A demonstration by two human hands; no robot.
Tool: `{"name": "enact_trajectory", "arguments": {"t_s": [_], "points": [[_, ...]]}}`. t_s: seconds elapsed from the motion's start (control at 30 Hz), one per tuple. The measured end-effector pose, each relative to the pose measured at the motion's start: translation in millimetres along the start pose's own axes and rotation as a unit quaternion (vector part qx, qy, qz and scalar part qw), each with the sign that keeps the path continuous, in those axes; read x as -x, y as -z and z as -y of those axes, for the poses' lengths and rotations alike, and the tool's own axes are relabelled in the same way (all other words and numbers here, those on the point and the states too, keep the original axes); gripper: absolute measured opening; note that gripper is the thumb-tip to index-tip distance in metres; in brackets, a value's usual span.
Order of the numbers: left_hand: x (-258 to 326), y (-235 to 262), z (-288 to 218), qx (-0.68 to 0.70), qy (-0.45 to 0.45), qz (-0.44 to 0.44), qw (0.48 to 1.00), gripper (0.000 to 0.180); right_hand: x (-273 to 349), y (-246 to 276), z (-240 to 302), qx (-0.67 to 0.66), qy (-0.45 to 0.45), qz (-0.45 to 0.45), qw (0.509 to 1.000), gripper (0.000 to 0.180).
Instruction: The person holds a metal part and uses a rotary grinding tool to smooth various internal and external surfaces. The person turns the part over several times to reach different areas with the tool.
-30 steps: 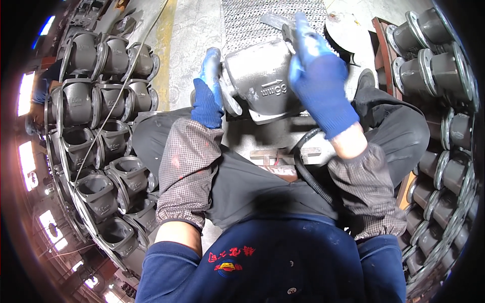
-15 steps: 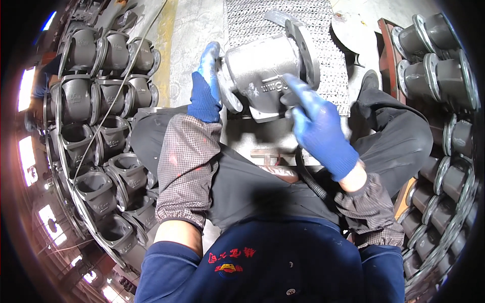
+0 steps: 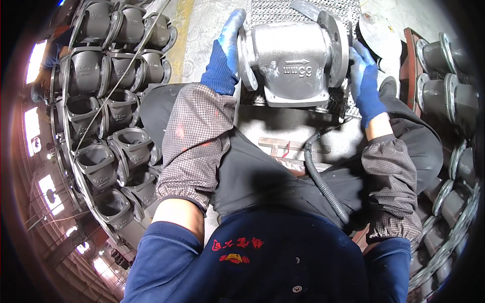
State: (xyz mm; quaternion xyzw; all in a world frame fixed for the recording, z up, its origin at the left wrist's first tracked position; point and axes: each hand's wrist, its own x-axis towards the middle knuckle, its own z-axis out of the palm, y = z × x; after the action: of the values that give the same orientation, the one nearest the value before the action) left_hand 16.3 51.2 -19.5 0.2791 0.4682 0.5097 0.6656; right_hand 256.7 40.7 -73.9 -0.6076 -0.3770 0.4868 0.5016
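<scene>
A grey flanged valve body (image 3: pixel 293 50), with raised lettering and an arrow, sits crosswise in front of my knees. My left hand (image 3: pixel 228 48), in a blue glove, lies along its left flange (image 3: pixel 246 55), fingers stretched upward and thumb hidden. Beyond the right flange (image 3: pixel 333 49) is my gloved right hand (image 3: pixel 365 70), its fingers bent around a dark, narrow thing that I cannot make out. A black corrugated hose (image 3: pixel 321 182) runs over my lap, and its thinner end leads up near that hand.
Several similar castings (image 3: pixel 96 161) are stacked at my left, and more (image 3: pixel 438 96) stand at my right behind a reddish frame (image 3: pixel 410 65). A patterned metal plate (image 3: pixel 275 12) lies beneath the valve body. A round pale disc (image 3: pixel 379 35) is at the far right.
The valve body has turned from tilted to nearly level. My right hand has moved from its front face to beyond its right flange. My left hand stays by the left flange.
</scene>
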Motion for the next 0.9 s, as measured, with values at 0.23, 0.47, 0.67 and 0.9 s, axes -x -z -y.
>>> {"name": "enact_trajectory", "arguments": {"t_s": [0.23,0.47,0.67,0.9], "points": [[-10,19,14,0.049,-0.066,-0.015,0.997,0.044,-15,-9,-31,0.010,0.097,0.035,0.995,0.036],[-24,23,31,0.062,-0.034,-0.009,0.997,0.036,-20,-26,-15,-0.002,0.049,-0.015,0.999,0.034],[-24,30,40,0.053,-0.018,-0.039,0.998,0.047,-20,-24,-26,0.040,0.082,-0.027,0.995,0.033],[-22,28,44,0.056,-0.016,-0.057,0.997,0.058,-18,-23,-35,0.026,0.142,-0.009,0.989,0.032]]}}
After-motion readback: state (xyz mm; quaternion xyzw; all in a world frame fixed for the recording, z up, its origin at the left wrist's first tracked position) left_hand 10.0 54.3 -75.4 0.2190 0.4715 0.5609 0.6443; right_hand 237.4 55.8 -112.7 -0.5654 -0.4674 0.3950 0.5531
